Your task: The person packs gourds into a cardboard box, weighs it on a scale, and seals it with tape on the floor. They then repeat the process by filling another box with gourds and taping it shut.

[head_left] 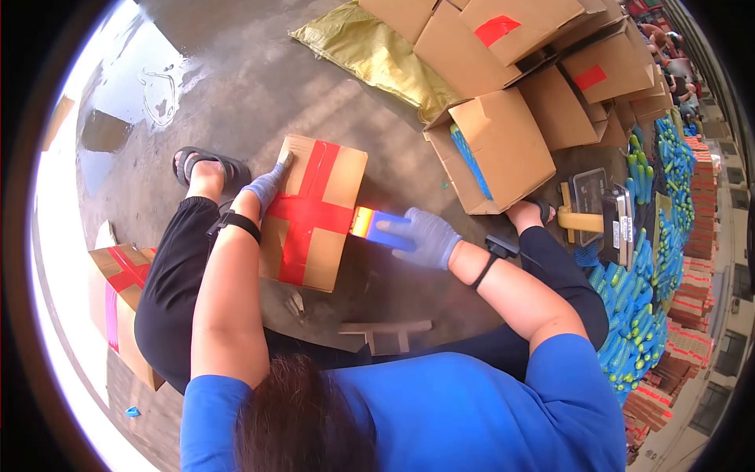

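Observation:
In front of me sits a closed cardboard box (324, 244) with wide red tape crossing over it. My left hand (267, 186), in a grey glove, grips the box's left edge; part of its fingers cannot be made out. My right hand (429, 238), gloved too, is closed around a blue block-shaped thing (382, 230) with an orange and yellow end. That bright end points at the box's right side, touching it or very close. Its exact kind cannot be told.
Open cardboard cartons (503, 145) pile up ahead to the right beside a yellow woven sack (377, 59). Another taped box (126, 315) stands by my left leg. Blue-netted goods (629, 315) and a yellow-handled tool (580, 222) lie to the right. Water wets the floor (134, 86).

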Tool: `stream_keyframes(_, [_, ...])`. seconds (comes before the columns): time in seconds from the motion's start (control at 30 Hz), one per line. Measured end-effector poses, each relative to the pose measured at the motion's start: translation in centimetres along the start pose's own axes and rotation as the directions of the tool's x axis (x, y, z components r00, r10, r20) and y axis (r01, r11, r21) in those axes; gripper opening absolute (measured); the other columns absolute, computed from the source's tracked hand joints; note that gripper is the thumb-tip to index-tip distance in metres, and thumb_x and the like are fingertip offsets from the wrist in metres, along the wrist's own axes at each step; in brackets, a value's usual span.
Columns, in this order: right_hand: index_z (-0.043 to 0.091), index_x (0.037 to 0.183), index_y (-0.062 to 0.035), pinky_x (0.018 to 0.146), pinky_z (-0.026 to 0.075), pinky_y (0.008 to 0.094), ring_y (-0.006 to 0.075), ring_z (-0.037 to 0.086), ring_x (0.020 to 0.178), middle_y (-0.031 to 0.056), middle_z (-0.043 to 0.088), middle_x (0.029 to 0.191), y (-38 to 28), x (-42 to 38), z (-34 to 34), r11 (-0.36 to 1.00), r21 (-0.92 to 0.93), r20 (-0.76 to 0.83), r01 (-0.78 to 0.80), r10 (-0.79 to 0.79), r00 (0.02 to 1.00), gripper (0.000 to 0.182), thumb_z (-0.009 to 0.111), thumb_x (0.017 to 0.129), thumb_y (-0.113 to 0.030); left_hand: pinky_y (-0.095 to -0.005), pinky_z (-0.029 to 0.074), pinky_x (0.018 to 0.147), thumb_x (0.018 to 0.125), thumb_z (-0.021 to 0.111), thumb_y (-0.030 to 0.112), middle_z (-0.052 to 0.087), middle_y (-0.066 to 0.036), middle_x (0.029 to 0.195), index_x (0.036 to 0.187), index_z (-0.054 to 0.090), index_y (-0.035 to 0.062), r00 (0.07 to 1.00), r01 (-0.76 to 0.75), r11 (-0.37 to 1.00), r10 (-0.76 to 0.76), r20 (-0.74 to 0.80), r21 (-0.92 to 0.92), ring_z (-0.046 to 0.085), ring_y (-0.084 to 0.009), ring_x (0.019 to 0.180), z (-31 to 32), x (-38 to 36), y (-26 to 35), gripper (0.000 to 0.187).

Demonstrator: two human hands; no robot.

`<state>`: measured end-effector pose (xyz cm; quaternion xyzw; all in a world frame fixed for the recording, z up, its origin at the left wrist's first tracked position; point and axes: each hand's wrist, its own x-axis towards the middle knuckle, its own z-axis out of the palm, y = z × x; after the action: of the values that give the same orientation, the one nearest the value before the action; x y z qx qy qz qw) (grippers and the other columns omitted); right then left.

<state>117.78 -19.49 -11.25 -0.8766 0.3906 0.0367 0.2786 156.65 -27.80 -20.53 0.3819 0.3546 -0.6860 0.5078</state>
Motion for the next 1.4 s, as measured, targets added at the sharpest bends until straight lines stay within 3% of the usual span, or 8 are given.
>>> stream_keyframes(0.03, [0.061,0.132,-0.0322,0.066,0.052,0.0440,0.0351,0.061,0.073,0.0161,0.060,0.086,0.6,0.9,2.1,0.996,0.071,-0.109,0.055,-0.047,0.993,0.056,0.076,0.078,-0.024,-0.0628,0.015,0.118,0.098,0.028,0.068,0.034,-0.007,0.161,0.157,0.030,0.0127,0.996,0.084,0.854,-0.085,0.021,-0.514,0.029,-0.0325,0.147,0.0,-1.0,-0.7,0.081])
stream_keyframes(0.13, [0.064,0.127,-0.0318,0.059,0.049,0.0457,0.0371,0.058,0.065,0.0155,0.060,0.079,0.5,1.3,2.8,0.984,0.131,-0.255,0.120,-0.084,0.963,0.055,0.075,0.075,-0.019,-0.0549,0.023,0.117,0.095,0.036,0.071,0.041,-0.007,0.156,0.153,0.037,0.0120,0.988,0.079,0.964,-0.109,0.107,0.252,0.037,-0.0300,0.143,0.1,-1.3,-1.4,0.082])
stream_keyframes(0.23, [0.065,0.124,-0.0317,0.055,0.047,0.0448,0.0368,0.057,0.064,0.0134,0.061,0.077,-1.2,-0.8,-1.5,0.977,0.081,-0.336,0.195,-0.158,0.929,0.053,0.075,0.074,-0.017,-0.0471,0.032,0.117,0.092,0.044,0.073,0.048,-0.008,0.152,0.150,0.045,0.0114,0.966,-0.011,0.512,-0.215,0.140,0.859,0.045,-0.0276,0.138,-1.0,-1.5,-4.1,0.084])
stream_keyframes(0.4, [0.059,0.135,-0.0360,0.064,0.051,0.0453,0.0338,0.060,0.073,0.0133,0.058,0.080,-0.9,-3.3,-7.3,0.993,-0.092,-0.154,0.070,-0.084,0.985,0.053,0.067,0.083,-0.025,-0.0422,0.033,0.116,0.079,0.068,0.070,0.044,-0.015,0.154,0.155,0.032,0.0101,0.940,-0.298,0.314,-0.065,0.334,0.901,0.045,-0.0302,0.137,0.2,1.9,-10.7,0.103])
stream_keyframes(0.5, [0.056,0.139,-0.0363,0.075,0.051,0.0462,0.0343,0.062,0.081,0.0158,0.059,0.091,-0.9,-2.5,-7.2,0.997,-0.080,-0.058,-0.021,0.016,0.998,0.056,0.069,0.085,-0.030,-0.0435,0.033,0.115,0.078,0.074,0.065,0.043,-0.017,0.152,0.159,0.018,0.0097,0.914,-0.385,-0.212,0.051,0.403,0.898,0.044,-0.0310,0.137,3.9,-0.5,-13.1,0.113])
stream_keyframes(0.73, [0.053,0.141,-0.0370,0.088,0.052,0.0462,0.0376,0.065,0.097,0.0190,0.061,0.106,-4.4,1.9,-10.7,0.996,-0.062,0.155,-0.063,0.072,0.985,0.063,0.071,0.081,-0.042,-0.0493,0.047,0.102,0.083,0.081,0.029,0.046,-0.023,0.147,0.160,0.010,0.0113,0.952,-0.273,0.233,-0.073,0.297,0.933,0.052,-0.0371,0.129,5.6,-3.2,-12.9,0.107])
stream_keyframes(1.1, [0.054,0.139,-0.0374,0.085,0.054,0.0447,0.0364,0.067,0.095,0.0182,0.065,0.104,3.8,-4.3,-6.0,0.951,-0.225,0.300,-0.210,0.273,0.914,0.057,0.064,0.083,-0.040,-0.0516,0.049,0.097,0.083,0.081,0.030,0.050,-0.022,0.142,0.159,0.018,0.0145,0.946,-0.325,0.150,0.030,0.324,0.934,0.054,-0.0379,0.124,5.3,-3.5,-13.6,0.100])
stream_keyframes(1.4, [0.055,0.143,-0.0160,0.109,0.041,0.0429,0.0310,0.053,0.132,0.0104,0.057,0.143,5.9,3.6,-0.1,0.915,0.010,0.749,-0.404,0.261,0.609,0.066,0.064,0.087,-0.049,-0.0446,0.049,0.096,0.091,0.068,0.049,0.060,-0.022,0.132,0.151,0.038,0.0063,0.926,-0.351,-0.059,0.124,0.356,0.935,0.060,-0.0312,0.115,4.1,-2.0,-12.5,0.079])
